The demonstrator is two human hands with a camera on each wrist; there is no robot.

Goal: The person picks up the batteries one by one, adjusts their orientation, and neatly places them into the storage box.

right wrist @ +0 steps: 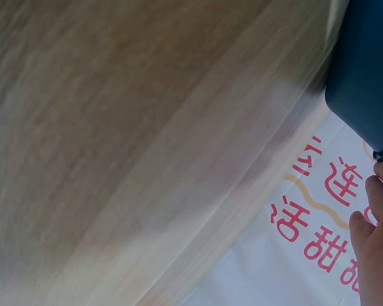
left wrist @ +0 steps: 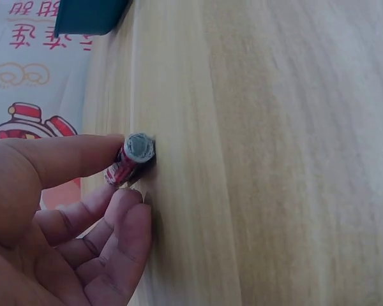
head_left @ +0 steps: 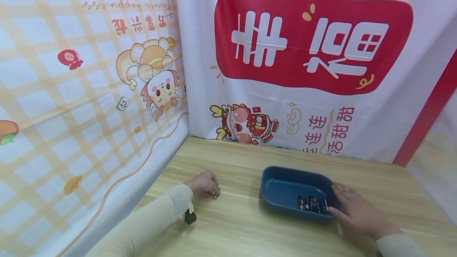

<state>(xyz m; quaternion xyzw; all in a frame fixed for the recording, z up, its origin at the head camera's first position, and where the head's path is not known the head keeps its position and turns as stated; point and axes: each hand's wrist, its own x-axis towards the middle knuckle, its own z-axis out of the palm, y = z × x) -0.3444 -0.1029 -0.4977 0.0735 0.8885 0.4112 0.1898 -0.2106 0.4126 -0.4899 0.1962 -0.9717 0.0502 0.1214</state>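
Note:
My left hand [head_left: 206,183] is low over the left part of the table [head_left: 235,225], its thumb and fingers pinching a small battery [left wrist: 121,167]. That battery has a reddish side and a dull grey end, seen close up in the left wrist view. On the right, a dark blue rectangular bin [head_left: 285,171] stands on the table. Several batteries [head_left: 313,204] lie together in its near right part. My right hand [head_left: 358,211] rests on the bin's right rim with fairly straight fingers, the thumb lower along the same side. In the right wrist view only part of this hand shows.
A printed white cloth [head_left: 200,90] hangs behind the table, and a checked cloth [head_left: 89,102] runs along the left side. A small black device [head_left: 190,216] sits at the left wrist. Bare wood lies between the left hand and the bin.

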